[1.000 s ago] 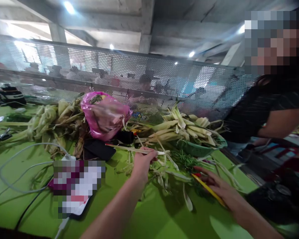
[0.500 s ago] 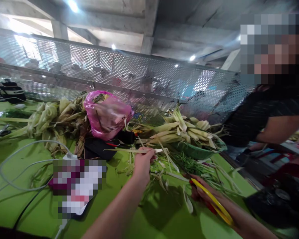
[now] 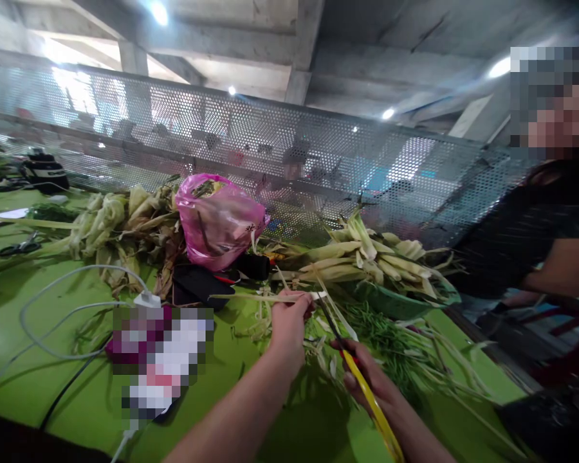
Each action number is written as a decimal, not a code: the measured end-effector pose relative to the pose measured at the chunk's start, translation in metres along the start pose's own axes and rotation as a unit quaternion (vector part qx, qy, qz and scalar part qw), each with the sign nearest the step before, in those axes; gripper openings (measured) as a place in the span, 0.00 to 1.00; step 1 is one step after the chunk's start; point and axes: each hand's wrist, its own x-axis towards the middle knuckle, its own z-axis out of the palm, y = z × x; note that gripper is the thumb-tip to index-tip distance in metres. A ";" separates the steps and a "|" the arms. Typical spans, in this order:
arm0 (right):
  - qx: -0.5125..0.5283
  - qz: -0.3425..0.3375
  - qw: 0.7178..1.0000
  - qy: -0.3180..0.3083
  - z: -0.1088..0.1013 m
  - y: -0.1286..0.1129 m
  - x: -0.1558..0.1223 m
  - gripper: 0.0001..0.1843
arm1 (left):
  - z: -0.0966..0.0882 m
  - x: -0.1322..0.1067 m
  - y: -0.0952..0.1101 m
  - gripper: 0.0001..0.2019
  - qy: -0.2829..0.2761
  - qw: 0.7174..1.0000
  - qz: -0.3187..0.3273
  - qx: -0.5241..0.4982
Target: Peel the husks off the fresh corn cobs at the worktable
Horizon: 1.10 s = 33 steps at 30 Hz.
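My left hand (image 3: 289,321) pinches a pale strip of corn husk (image 3: 251,298) above the middle of the green table. The strip's long end points left, and a short white end sticks out right of my fingers. In my right hand (image 3: 367,379) are scissors with yellow and red handles (image 3: 374,408). Their dark blades (image 3: 330,318) point up and left and reach the white end of the strip; whether they touch it I cannot tell. Beneath and between my hands lie husk scraps (image 3: 318,354). A bundle of green stringy strands (image 3: 390,344) lies beside my right hand.
Corn husks (image 3: 352,254) fill a green basket (image 3: 410,305). A pink plastic bag (image 3: 217,225) stands beside another husk heap (image 3: 135,225). Cables, a power strip (image 3: 137,341), a phone (image 3: 174,366) and other scissors (image 3: 22,245) lie left. A person (image 3: 560,225) sits right, beyond a perforated screen (image 3: 270,154).
My right hand has brought the scissors up and left, so their blades now reach the strip's white end. My left hand keeps its pinch. The view has shifted slightly left.
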 end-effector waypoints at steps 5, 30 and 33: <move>0.050 0.022 0.998 -0.016 0.007 -0.009 0.009 0.27 | 0.001 -0.003 -0.005 0.10 -0.009 1.000 -0.008 -0.009; -0.322 0.061 0.944 -0.041 -0.088 0.032 0.002 0.19 | -0.002 -0.003 0.007 0.11 -0.128 0.979 -0.051 0.151; -0.185 -0.035 0.981 -0.038 -0.079 0.001 0.022 0.17 | -0.005 -0.001 0.005 0.16 -0.169 0.965 -0.063 0.190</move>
